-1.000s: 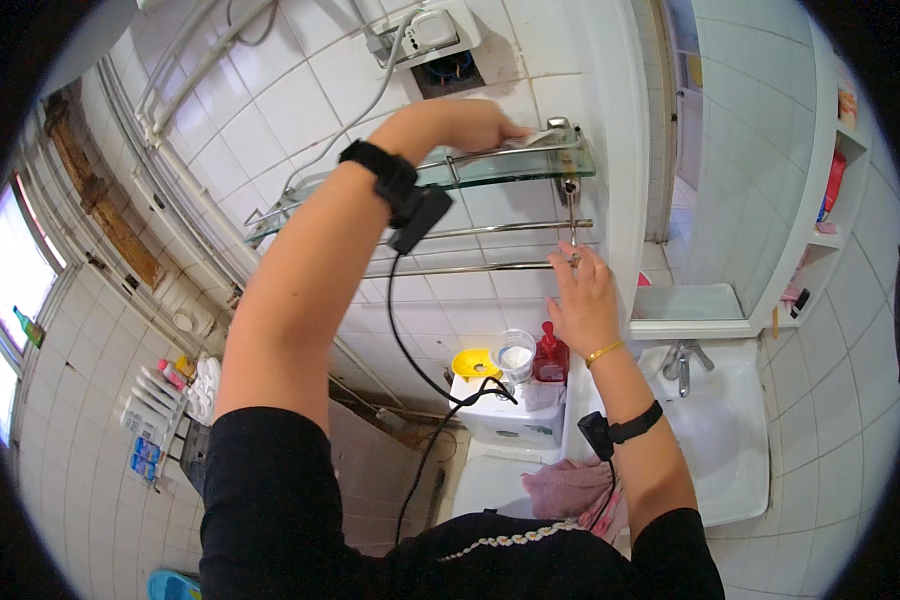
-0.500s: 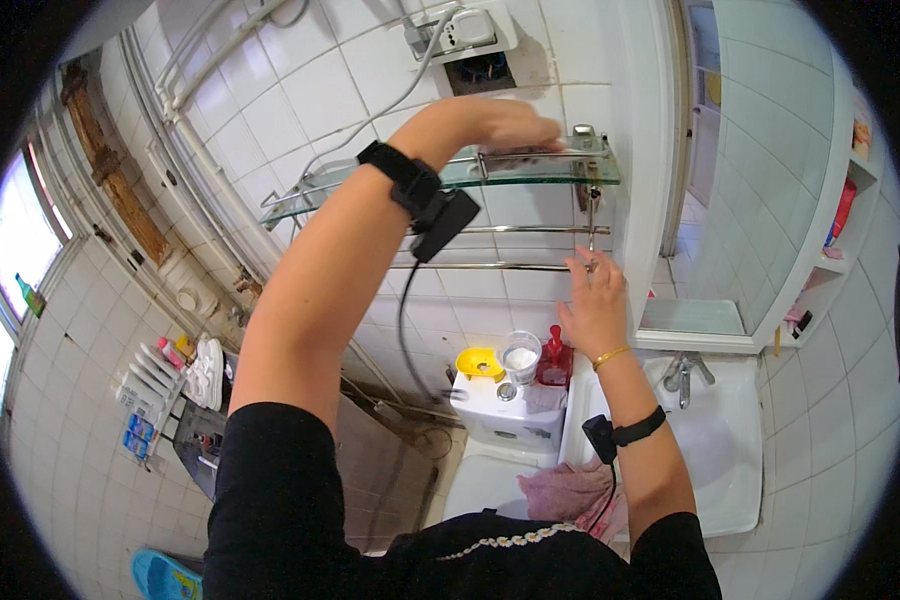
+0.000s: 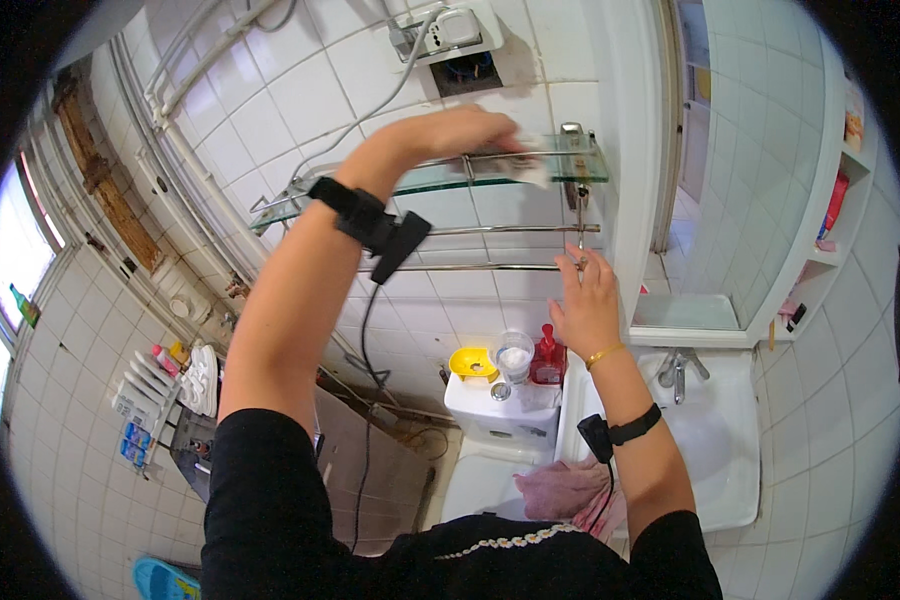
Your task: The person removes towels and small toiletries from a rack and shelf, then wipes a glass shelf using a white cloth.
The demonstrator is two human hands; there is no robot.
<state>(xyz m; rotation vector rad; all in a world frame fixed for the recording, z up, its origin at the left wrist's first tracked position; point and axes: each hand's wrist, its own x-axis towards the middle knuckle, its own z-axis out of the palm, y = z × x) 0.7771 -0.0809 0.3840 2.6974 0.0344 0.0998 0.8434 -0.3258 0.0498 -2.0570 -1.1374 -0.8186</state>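
My left hand [image 3: 480, 130] reaches over the glass shelf [image 3: 435, 180], its fingers closed on a white cloth [image 3: 530, 170] that hangs partly over the front edge. Motion blurs the cloth, and the fingertips are partly hidden. Below the shelf, my right hand [image 3: 587, 300] is at the right end of the lower metal rail [image 3: 460, 267], fingers around its end and thumb apart. A second metal rail [image 3: 490, 229] runs between that one and the glass.
Under the rails is a white toilet tank [image 3: 495, 408] bearing a yellow soap dish [image 3: 472, 365], a clear cup [image 3: 514, 356] and a red pump bottle [image 3: 548, 358]. A sink [image 3: 720, 450] and mirror [image 3: 760, 170] are at the right. A cable [image 3: 370, 112] hangs from the socket [image 3: 457, 28].
My left hand has moved left along the shelf, and the white cloth now shows beneath it. My right hand stays at the rail's end. The whole view has shifted slightly.
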